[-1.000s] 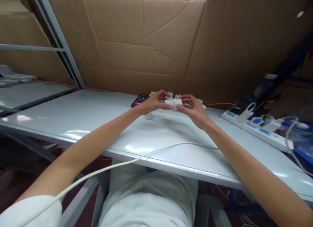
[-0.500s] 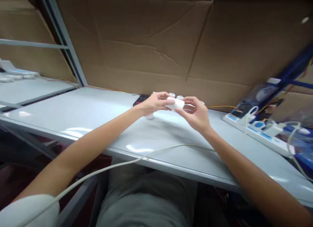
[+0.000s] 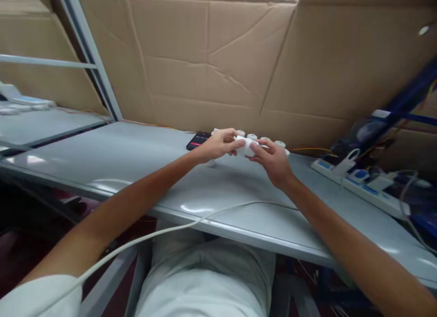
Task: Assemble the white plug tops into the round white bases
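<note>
Left hand (image 3: pixel 218 145) and right hand (image 3: pixel 277 165) grasped 1 small white piece (image 3: pixel 246 148) by opposite ends above the table (image 3: pixel 211 189), near other white pieces (image 3: pixel 280 144), where light, even fingertip pressure probably suited steady alignment.

Head-worn view, looking forward and down
</note>
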`<state>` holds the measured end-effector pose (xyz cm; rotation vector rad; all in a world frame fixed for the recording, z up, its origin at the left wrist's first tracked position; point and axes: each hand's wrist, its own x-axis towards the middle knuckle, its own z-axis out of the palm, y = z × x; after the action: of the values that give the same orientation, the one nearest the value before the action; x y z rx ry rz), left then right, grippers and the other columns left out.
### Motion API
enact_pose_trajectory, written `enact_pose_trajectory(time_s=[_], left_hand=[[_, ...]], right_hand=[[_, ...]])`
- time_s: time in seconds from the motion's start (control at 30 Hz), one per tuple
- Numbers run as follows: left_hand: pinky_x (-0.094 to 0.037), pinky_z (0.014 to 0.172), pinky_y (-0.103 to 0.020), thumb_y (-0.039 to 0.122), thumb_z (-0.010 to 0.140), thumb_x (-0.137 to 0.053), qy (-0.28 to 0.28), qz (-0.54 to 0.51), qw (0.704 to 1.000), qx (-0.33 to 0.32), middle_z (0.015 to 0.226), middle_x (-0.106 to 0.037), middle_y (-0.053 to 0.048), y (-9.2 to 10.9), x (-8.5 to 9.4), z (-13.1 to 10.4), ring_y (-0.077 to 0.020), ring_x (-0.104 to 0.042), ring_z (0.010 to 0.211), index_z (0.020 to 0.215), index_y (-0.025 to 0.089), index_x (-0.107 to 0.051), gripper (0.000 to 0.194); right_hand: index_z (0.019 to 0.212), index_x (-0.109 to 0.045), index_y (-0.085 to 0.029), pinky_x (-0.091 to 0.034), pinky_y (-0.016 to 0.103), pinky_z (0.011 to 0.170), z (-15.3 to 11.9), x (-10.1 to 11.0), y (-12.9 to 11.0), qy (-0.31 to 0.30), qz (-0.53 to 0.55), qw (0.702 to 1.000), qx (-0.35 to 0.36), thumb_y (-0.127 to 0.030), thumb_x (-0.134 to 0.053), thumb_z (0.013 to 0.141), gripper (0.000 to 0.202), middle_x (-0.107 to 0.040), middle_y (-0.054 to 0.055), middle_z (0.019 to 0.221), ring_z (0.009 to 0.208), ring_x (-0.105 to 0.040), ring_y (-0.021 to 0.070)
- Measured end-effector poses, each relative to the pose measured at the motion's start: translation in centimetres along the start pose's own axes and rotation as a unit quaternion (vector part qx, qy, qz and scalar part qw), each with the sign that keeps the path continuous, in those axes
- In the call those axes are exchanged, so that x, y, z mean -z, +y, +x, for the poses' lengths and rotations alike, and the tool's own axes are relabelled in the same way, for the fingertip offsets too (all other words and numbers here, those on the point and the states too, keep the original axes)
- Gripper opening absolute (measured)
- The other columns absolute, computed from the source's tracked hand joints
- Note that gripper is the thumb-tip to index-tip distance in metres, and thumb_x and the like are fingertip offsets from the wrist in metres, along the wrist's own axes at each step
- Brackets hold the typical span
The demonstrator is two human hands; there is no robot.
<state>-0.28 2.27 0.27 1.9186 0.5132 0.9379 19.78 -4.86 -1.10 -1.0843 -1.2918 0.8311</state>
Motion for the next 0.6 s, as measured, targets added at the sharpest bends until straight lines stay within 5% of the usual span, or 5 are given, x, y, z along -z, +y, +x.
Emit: enact_pose_trajectory(time_s=[0.13, 0.27, 0.37, 0.6], left_hand=[[-0.051, 0.074, -0.027, 0.057, 0.077, -0.085, 0.013, 0.074, 0.996, -0.055, 0.101, -0.066, -0.004, -0.4, 0.1, -0.1, -0.0151, -0.065, 0.085, 0.106, 0.018, -0.058, 0.056], [-0.052, 0.082, -0.030, 0.043, 0.075, -0.082, -0.007, 0.205, 0.975, -0.081, 0.104, -0.067, -0.004, -0.7, 0.0, -0.4, -0.0190, -0.066, 0.094, 0.104, 0.020, -0.056, 0.045], [-0.052, 0.084, -0.031, 0.036, 0.078, -0.076, -0.060, 0.270, 0.957, -0.082, 0.103, -0.071, -0.004, -1.1, -0.1, -0.6, -0.0216, -0.069, 0.095, 0.121, 0.022, -0.055, 0.050], [-0.051, 0.090, -0.033, 0.039, 0.090, -0.067, -0.111, 0.398, 0.908, -0.077, 0.118, -0.077, -0.009, -1.7, 0.4, -0.7, -0.0268, -0.073, 0.101, 0.139, 0.022, -0.059, 0.052]], right_hand=[[0.089, -0.073, -0.023, -0.068, 0.041, 0.081, 0.4, 0.6, 0.3, -0.023, 0.014, 0.998, -0.054, -0.071, -0.092, 0.065, 0.057, -0.074, 0.005, 0.087, 0.077, -0.075, 0.0224], [0.093, -0.069, -0.023, -0.064, 0.041, 0.075, 0.5, 0.6, 1.1, 0.017, -0.085, 0.996, 0.023, -0.068, -0.092, 0.066, 0.058, -0.072, 0.005, 0.087, 0.079, -0.072, 0.0234], [0.102, -0.064, -0.024, -0.062, 0.041, 0.075, 0.4, 0.3, 1.8, 0.039, -0.181, 0.980, 0.078, -0.061, -0.095, 0.063, 0.062, -0.072, 0.004, 0.090, 0.081, -0.070, 0.0238], [0.107, -0.058, -0.025, -0.064, 0.043, 0.081, 0.3, 0.4, 2.7, -0.050, -0.186, 0.975, 0.113, -0.064, -0.090, 0.069, 0.063, -0.071, 0.006, 0.106, 0.084, -0.073, 0.0227]])
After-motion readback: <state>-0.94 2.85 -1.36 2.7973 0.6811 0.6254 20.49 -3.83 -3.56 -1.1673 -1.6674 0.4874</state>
